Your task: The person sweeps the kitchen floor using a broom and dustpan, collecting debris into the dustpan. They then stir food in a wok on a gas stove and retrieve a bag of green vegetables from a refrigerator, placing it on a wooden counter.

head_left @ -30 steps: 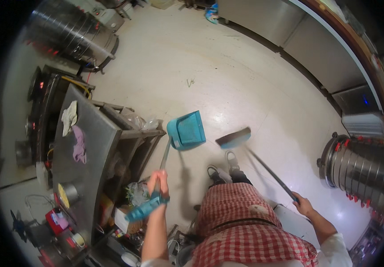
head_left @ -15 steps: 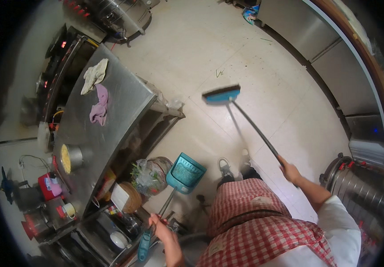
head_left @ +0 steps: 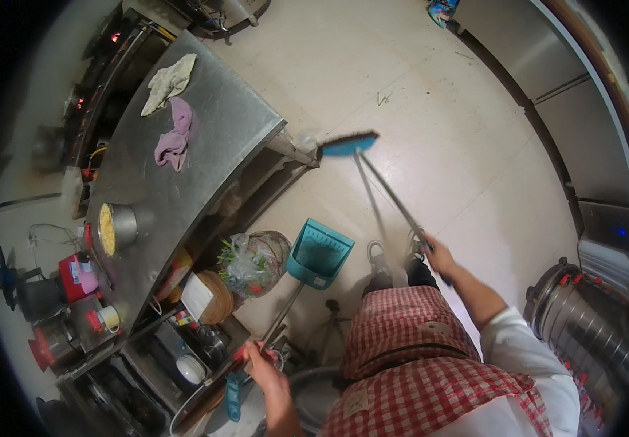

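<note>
My right hand (head_left: pixel 438 258) is closed round the dark handle of a broom (head_left: pixel 348 146), whose blue head with dark bristles rests on the floor by the leg of a steel table (head_left: pixel 234 95). Lower down, my left hand (head_left: pixel 262 362) grips the long handle of a teal dustpan (head_left: pixel 320 253); the handle's teal end sticks out below my fingers. The pan's tray lies left of my shoes, beside a basket with a plastic bag of greens (head_left: pixel 249 262). Bits of green scrap (head_left: pixel 383 98) and small crumbs are scattered on the floor beyond the broom.
On the steel table lie a cream cloth (head_left: pixel 170 81) and a purple cloth (head_left: pixel 174 135), with a pot of yellow food (head_left: pixel 119 226) nearer. Steel cabinets (head_left: pixel 540 51) line the right side. A large steel drum (head_left: pixel 576 313) stands close on my right.
The broom head has swept left toward the table leg, and my right hand has come in closer to my body. The dustpan has shifted slightly up and right in view.
</note>
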### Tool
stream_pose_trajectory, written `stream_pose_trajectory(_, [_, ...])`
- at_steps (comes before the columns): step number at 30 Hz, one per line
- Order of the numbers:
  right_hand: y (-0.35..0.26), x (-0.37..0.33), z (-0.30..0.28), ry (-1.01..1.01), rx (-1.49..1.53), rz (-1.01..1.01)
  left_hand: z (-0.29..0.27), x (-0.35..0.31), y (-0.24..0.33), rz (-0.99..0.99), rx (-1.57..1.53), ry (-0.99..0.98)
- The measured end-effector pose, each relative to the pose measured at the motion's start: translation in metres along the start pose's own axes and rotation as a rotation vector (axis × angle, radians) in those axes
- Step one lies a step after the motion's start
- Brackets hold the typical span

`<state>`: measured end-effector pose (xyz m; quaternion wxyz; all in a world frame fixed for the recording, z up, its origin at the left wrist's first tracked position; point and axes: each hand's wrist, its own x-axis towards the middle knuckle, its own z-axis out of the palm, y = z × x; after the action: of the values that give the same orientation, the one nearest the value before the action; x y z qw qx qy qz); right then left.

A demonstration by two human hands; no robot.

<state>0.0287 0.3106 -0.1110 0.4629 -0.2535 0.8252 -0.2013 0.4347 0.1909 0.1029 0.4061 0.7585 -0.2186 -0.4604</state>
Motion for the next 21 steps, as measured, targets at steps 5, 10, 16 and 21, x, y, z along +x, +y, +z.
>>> stream_pose_trajectory(5, [-0.084,-0.004,-0.069,-0.095,0.094,0.242,0.011,-0.003,0.004,0.067,0.064,0.008])
stream_pose_trajectory(10, [0.074,-0.116,-0.117,0.06,-0.295,-0.01,0.037,-0.003,-0.004,0.066,0.043,-0.089])
stream_pose_trajectory(16, [0.113,-0.169,-0.132,-0.15,0.024,0.403,0.083,-0.052,0.005,0.022,0.124,0.008])
stream_pose_trajectory(21, [0.054,-0.02,-0.127,-0.054,0.029,0.006,0.115,-0.095,0.006,0.117,0.277,-0.133])
